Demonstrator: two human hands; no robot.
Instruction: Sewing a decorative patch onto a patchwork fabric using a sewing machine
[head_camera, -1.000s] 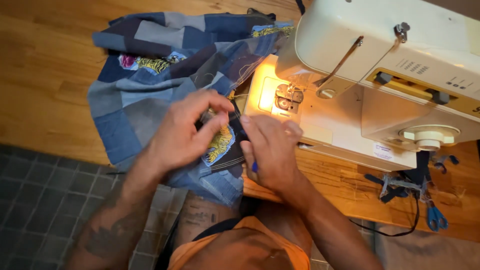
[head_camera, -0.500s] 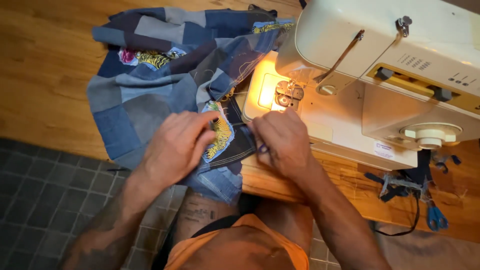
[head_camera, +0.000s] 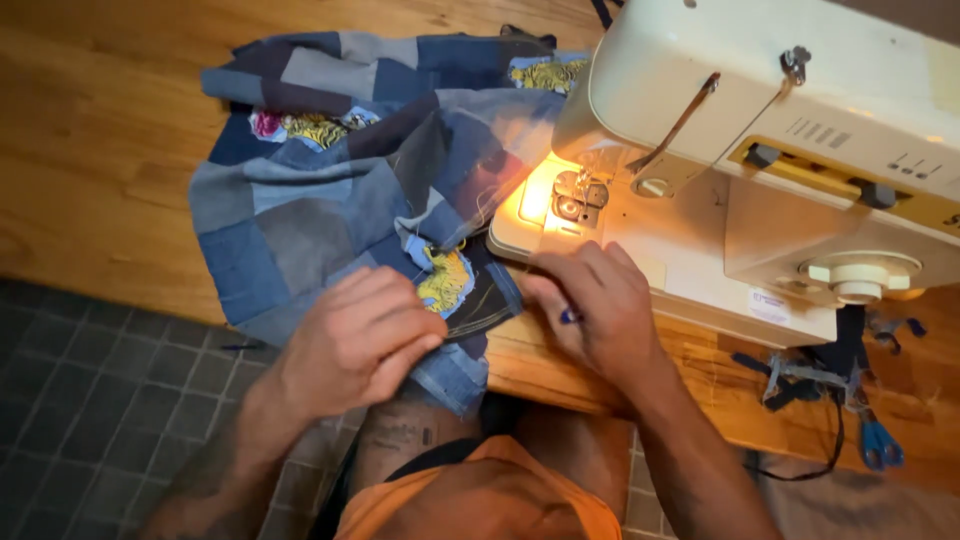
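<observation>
The left hand (head_camera: 365, 335) presses flat on the patchwork denim (head_camera: 330, 190) at the near bench (head_camera: 90, 170) edge. The right hand (head_camera: 590, 305), beside it, pinches a small blue tool (head_camera: 570, 316). Loose fabric overhanging the edge could slide floorward, dragging the yellow patch (head_camera: 445, 280) crooked beside the sewing machine (head_camera: 760, 160).

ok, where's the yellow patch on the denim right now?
Head view, centre: the yellow patch sits on the denim patchwork, just off the left hand, left of the sewing machine.
</observation>
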